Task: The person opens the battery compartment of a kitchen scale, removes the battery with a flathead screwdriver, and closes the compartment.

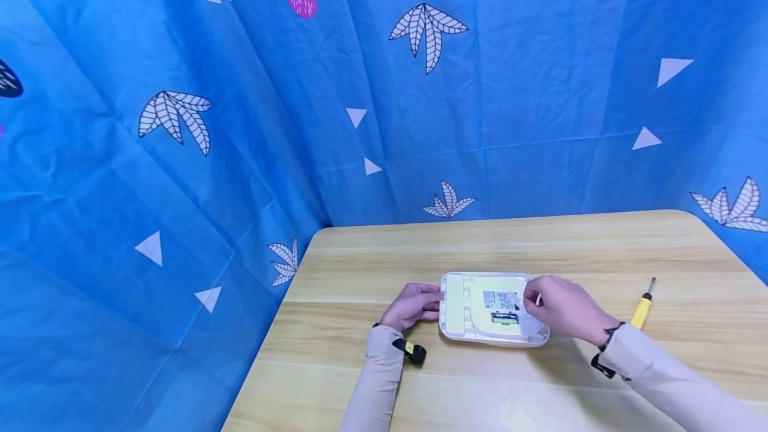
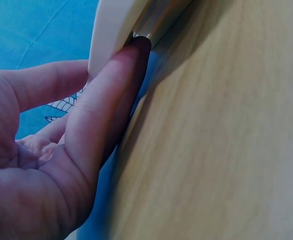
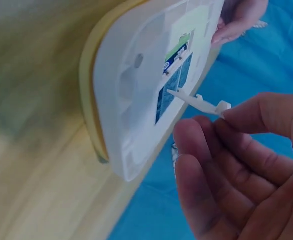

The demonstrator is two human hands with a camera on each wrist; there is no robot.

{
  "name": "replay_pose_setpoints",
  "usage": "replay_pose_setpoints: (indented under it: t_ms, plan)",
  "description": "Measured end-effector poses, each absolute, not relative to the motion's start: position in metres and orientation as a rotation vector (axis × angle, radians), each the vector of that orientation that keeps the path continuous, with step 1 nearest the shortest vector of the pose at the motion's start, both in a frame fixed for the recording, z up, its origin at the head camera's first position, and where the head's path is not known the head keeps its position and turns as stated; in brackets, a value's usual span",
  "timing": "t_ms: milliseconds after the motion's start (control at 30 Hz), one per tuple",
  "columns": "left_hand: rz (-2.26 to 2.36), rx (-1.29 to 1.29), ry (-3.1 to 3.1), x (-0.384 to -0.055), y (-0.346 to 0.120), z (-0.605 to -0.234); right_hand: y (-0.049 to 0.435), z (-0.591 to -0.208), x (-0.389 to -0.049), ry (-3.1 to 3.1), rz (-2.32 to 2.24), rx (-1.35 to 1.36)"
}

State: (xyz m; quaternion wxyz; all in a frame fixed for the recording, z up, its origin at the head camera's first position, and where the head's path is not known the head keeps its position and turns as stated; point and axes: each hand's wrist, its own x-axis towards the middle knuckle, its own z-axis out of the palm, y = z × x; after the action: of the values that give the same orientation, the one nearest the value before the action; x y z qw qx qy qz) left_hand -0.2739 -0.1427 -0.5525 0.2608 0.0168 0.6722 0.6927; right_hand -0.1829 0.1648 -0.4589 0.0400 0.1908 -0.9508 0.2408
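A white device (image 1: 456, 305) with rounded corners, perhaps a scale, lies underside up on the table. Its open battery compartment (image 3: 176, 60) has a dark and green battery in it, beside a printed label (image 1: 499, 300). My left hand (image 1: 411, 305) pinches the device's left edge; in the left wrist view one digit reaches under the rim and another touches its outer side. Between thumb and index finger, my right hand (image 1: 567, 305) pinches a small white plastic battery cover (image 3: 201, 104), held above the device near the label. The right hand's other fingers are loosely bent.
A screwdriver (image 1: 642, 309) with a yellow handle lies to the right of the device, behind the right forearm. The wooden table (image 1: 372, 259) meets a blue patterned curtain (image 1: 528, 119) at its back and left edges.
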Motion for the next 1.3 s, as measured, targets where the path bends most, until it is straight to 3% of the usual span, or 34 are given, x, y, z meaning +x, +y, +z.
replay_pose_setpoints:
  t_ms: [600, 1300]
  plan:
    - [1.874, 0.057, 1.801, -0.276, -0.142, -0.554, 0.220, -0.478, -0.171, -2.934, 1.312, 0.349]
    - [1.856, 0.042, 1.815, -0.277, -0.144, -0.556, 0.249, -0.510, -0.149, -3.041, 1.738, 0.054]
